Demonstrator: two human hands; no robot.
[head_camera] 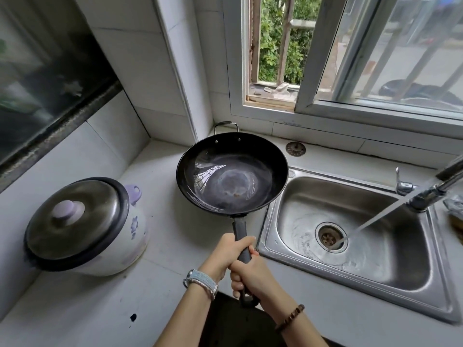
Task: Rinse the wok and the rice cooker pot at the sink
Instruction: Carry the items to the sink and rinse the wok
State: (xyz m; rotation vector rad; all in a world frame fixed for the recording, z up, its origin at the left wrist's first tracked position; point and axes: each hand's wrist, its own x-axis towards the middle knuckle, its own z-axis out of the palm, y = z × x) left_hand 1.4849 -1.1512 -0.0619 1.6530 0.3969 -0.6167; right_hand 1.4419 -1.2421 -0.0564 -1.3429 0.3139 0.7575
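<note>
A black wok (231,172) hangs level above the white counter, just left of the steel sink (380,266). Both hands hold its long dark handle: my left hand (226,254) grips the upper part, and my right hand (251,274) grips the end nearest me. The wok's inside looks wet and shiny with a few small bits near its middle. The faucet (426,196) at the right runs a stream of water onto the drain (330,237). A white rice cooker (85,226) with a purple flower print stands at the left under a steel lid; its pot is hidden.
A round drain strainer (296,148) lies on the counter behind the sink. The tiled wall corner and a window frame (310,106) stand close behind the wok. A dark range hood (50,83) hangs at upper left. A dark spot (133,317) marks the counter's front.
</note>
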